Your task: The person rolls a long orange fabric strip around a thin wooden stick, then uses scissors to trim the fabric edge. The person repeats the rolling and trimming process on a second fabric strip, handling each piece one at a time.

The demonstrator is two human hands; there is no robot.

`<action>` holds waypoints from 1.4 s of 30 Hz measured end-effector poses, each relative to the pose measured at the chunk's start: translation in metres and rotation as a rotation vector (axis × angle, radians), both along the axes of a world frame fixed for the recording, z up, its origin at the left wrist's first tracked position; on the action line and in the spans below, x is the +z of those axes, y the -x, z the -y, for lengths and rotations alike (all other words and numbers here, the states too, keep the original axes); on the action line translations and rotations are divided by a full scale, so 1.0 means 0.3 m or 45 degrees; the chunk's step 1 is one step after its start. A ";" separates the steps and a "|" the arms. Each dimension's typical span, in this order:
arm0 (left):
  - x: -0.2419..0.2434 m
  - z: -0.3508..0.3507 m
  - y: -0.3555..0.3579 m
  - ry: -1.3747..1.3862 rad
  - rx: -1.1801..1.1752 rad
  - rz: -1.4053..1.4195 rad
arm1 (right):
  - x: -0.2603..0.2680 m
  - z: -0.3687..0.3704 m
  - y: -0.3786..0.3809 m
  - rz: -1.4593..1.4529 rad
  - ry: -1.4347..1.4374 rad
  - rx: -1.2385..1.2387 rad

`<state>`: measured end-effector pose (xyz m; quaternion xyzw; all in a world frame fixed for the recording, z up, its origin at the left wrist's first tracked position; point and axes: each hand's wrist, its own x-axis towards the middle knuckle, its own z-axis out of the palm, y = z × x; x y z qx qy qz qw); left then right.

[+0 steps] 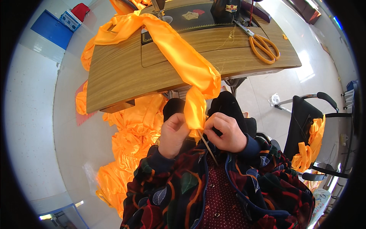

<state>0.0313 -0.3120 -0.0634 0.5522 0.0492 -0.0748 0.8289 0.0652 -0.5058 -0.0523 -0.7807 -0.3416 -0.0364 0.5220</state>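
A long strip of shiny orange satin fabric (183,57) runs across the wooden sewing table and hangs over its front edge to my lap. My left hand (174,134) pinches the left side of its lower end. On the right side, my right hand (224,131) grips the same end with thumb and fingers. A thin wooden stick (208,148) slants down from the fabric's end between my hands; its upper tip is hidden at the cloth. Scissors with orange handles (264,48) lie on the table at the right, beside the black sewing machine (226,13).
Heaps of orange satin (134,140) lie on the floor to the left, under and before the table (114,74). A black chair (300,126) with orange fabric pieces on it stands at the right. Loose threads (230,35) lie near the scissors. A blue box stands at the upper left.
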 end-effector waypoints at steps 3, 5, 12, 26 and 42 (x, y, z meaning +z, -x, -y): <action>0.007 0.012 0.006 0.045 0.025 -0.024 | 0.007 -0.001 -0.007 0.003 -0.027 0.024; 0.013 0.014 0.006 0.102 0.020 -0.051 | 0.018 0.003 -0.020 -0.095 -0.100 0.053; 0.020 0.021 0.005 0.111 -0.005 -0.020 | 0.071 -0.025 -0.068 -0.469 -0.309 -0.118; 0.031 0.043 0.008 0.114 -0.016 -0.034 | 0.075 -0.050 -0.066 -0.425 -0.213 -0.050; 0.008 0.024 -0.001 0.097 -0.010 0.017 | 0.039 -0.037 0.004 -0.310 -0.068 -0.071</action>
